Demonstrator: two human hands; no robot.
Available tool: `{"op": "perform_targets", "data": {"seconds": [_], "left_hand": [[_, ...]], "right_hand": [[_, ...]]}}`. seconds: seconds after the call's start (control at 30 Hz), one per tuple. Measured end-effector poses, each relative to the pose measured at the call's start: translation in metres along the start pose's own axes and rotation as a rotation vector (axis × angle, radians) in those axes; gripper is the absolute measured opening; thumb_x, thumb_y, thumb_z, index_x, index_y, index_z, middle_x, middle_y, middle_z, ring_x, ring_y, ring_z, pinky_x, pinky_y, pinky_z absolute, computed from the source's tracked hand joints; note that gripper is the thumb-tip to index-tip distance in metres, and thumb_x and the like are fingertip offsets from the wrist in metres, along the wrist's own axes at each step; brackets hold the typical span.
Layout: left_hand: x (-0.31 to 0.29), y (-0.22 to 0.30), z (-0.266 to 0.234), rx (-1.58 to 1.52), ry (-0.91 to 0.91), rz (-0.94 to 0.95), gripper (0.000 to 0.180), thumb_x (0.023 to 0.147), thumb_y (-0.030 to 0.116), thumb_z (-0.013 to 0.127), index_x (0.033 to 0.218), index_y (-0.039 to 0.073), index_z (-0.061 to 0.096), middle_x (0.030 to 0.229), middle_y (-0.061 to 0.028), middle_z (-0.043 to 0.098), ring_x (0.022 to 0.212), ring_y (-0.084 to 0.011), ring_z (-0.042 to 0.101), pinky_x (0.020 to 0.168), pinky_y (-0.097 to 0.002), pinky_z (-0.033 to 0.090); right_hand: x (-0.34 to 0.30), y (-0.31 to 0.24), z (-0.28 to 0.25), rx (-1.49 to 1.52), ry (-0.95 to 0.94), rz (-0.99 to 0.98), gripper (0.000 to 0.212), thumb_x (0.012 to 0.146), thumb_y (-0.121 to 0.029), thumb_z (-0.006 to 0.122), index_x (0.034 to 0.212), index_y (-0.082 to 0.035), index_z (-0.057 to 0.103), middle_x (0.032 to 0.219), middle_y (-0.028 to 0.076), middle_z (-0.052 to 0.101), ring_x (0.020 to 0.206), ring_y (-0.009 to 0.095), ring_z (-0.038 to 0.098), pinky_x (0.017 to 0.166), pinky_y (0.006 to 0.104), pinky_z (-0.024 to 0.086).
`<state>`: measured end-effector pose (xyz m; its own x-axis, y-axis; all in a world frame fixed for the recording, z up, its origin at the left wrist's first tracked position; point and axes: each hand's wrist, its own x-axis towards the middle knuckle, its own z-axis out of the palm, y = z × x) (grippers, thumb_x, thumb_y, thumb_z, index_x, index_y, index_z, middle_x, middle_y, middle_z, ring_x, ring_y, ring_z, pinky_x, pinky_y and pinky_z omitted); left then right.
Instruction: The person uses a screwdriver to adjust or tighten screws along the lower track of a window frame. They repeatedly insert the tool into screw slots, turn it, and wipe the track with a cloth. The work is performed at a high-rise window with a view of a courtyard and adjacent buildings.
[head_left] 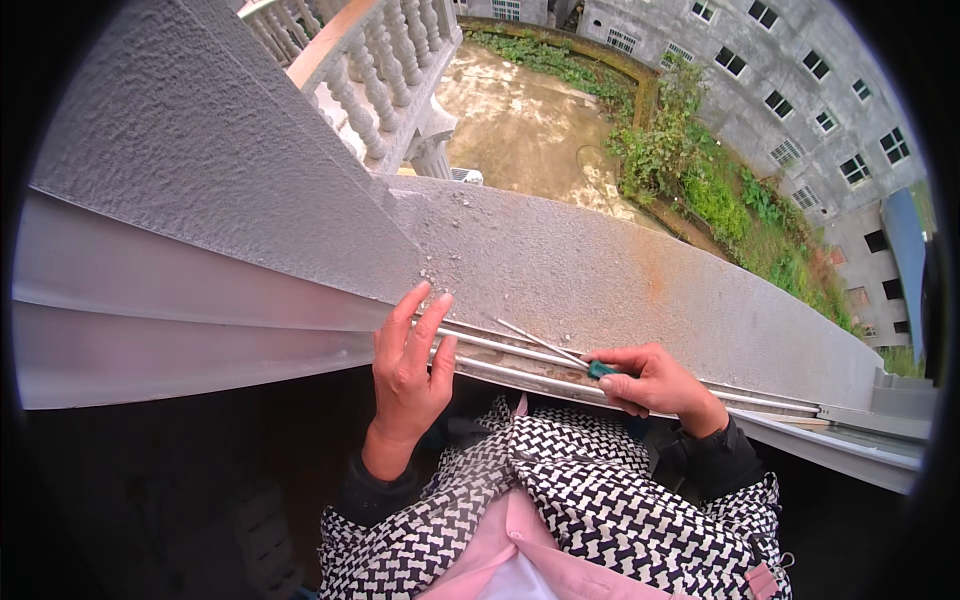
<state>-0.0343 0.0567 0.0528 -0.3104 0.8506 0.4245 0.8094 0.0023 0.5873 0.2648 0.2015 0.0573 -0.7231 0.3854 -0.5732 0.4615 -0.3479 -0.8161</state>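
My right hand (655,382) grips a screwdriver by its green handle (601,370). The long thin metal shaft (540,342) points away to the left, over the window track. Below it runs the white sliding window track (500,372), with dirt between its rails. My left hand (411,370) is at the left part of the track, beside the window frame. Its fingers are spread, the fingertips reaching over the rails to the edge of the sill, and nothing is seen in them. Part of the screwdriver's handle is hidden inside my right fingers.
Beyond the track lies a rough grey outer sill (570,245), with crumbs of grit (432,273) on its left part. A textured wall (200,150) and pale frame panels (180,300) rise on the left. Outside, far below, are a balustrade (390,60), a yard (530,130) and a grey building (760,70).
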Motion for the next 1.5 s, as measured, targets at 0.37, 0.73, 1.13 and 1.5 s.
{"op": "perform_targets", "data": {"seconds": [0.37, 0.73, 1.13, 1.5], "left_hand": [[-0.075, -0.043, 0.030, 0.275, -0.113, -0.018, 0.017, 0.082, 0.009, 0.075, 0.099, 0.011, 0.073, 0.104, -0.0025, 0.064, 0.108, -0.0248, 0.059, 0.094, -0.0439, 0.040], [-0.064, -0.040, 0.018, 0.316, -0.271, -0.089, 0.029, 0.083, 0.010, 0.076, 0.111, 0.010, 0.073, 0.111, -0.0046, 0.065, 0.112, -0.0271, 0.059, 0.096, -0.0443, 0.040], [-0.064, -0.034, 0.010, 0.143, -0.130, -0.100, 0.023, 0.085, 0.002, 0.068, 0.108, 0.003, 0.072, 0.111, -0.0115, 0.067, 0.105, -0.0341, 0.061, 0.091, -0.0435, 0.050], [-0.078, -0.040, 0.022, 0.332, -0.172, -0.024, 0.030, 0.081, 0.004, 0.072, 0.111, 0.008, 0.072, 0.116, -0.0041, 0.066, 0.115, -0.0277, 0.059, 0.094, -0.0444, 0.043]], "right_hand": [[0.017, 0.020, 0.015, -0.673, -0.029, -0.350, 0.036, 0.094, -0.021, 0.066, 0.124, 0.000, 0.070, 0.093, 0.025, 0.072, 0.080, 0.039, 0.071, 0.076, 0.0434, 0.055], [0.043, 0.011, 0.040, -0.512, -0.075, -0.293, 0.035, 0.099, -0.018, 0.061, 0.129, -0.001, 0.068, 0.087, 0.021, 0.072, 0.070, 0.029, 0.068, 0.067, 0.0411, 0.054], [0.005, 0.000, 0.017, -0.386, -0.081, -0.149, 0.037, 0.100, -0.012, 0.058, 0.136, -0.005, 0.065, 0.092, 0.011, 0.074, 0.076, 0.017, 0.069, 0.072, 0.0329, 0.055], [0.041, 0.012, 0.046, -0.649, -0.058, -0.305, 0.036, 0.094, -0.013, 0.063, 0.128, -0.008, 0.071, 0.103, 0.024, 0.073, 0.087, 0.038, 0.072, 0.081, 0.0408, 0.056]]}}
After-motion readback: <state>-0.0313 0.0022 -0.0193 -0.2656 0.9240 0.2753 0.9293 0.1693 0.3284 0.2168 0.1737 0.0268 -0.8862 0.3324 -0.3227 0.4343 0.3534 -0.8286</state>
